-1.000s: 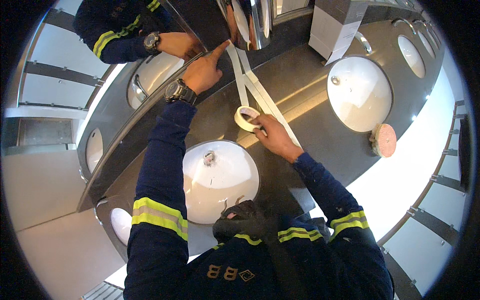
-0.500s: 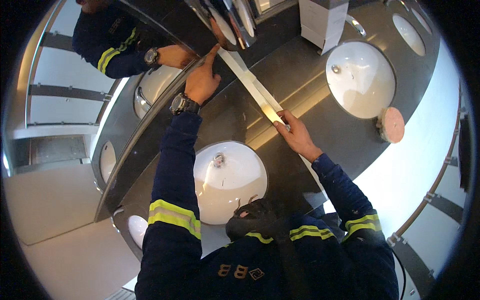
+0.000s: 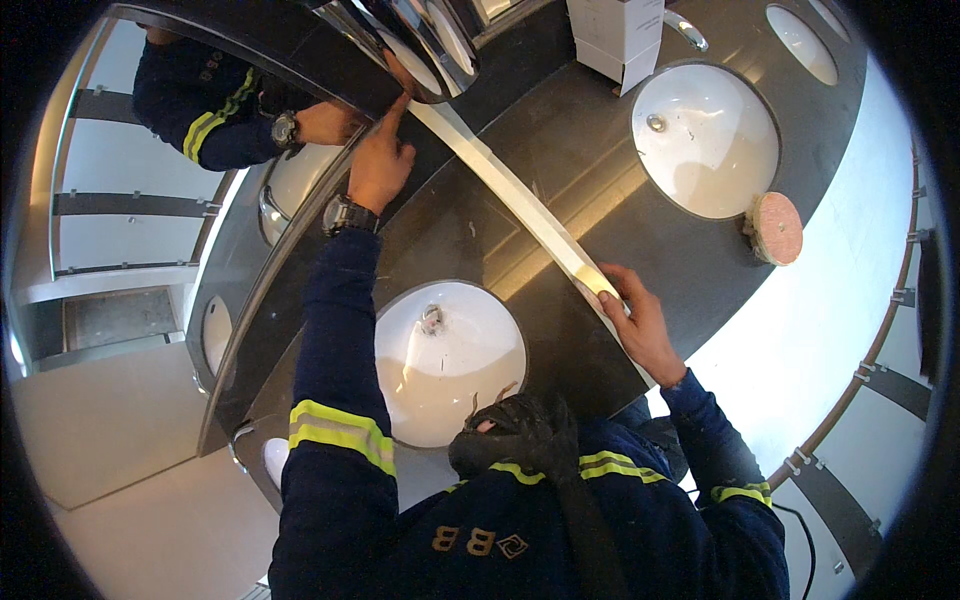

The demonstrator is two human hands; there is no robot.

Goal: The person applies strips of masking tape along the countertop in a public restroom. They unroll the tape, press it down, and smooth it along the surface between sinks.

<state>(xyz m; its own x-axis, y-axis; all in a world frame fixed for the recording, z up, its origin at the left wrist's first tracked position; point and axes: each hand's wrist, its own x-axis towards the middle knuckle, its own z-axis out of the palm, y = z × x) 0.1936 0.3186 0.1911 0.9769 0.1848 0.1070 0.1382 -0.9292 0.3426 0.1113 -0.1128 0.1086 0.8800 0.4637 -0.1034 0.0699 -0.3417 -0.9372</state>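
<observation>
A long, pale strip of masking tape (image 3: 515, 197) runs slantwise over the dark countertop (image 3: 560, 170), from the backsplash to the front edge. At its far end my left hand (image 3: 380, 165) reaches up beside the mirror, index finger stretched against the backsplash and thumb apart. The other left fingers are partly hidden. My right hand (image 3: 640, 320) pinches the tape between thumb and fingers near the front edge. A white round basin (image 3: 450, 370) lies between my forearms, with a metal drain and dark specks in it.
A second basin (image 3: 705, 150) sits to the right, with a round pink pad (image 3: 777, 228) on its near rim. A white box (image 3: 620, 40) stands by a chrome tap (image 3: 686, 30). Chrome fixtures (image 3: 430, 50) hang above the tape's far end. The mirror (image 3: 130, 380) at left reflects an arm and basins.
My right hand has slid along the tape toward the front edge. The tape, twisted and overlapping before, now looks straighter and flatter. The left fingertip stays at the far end while the view shifts slightly.
</observation>
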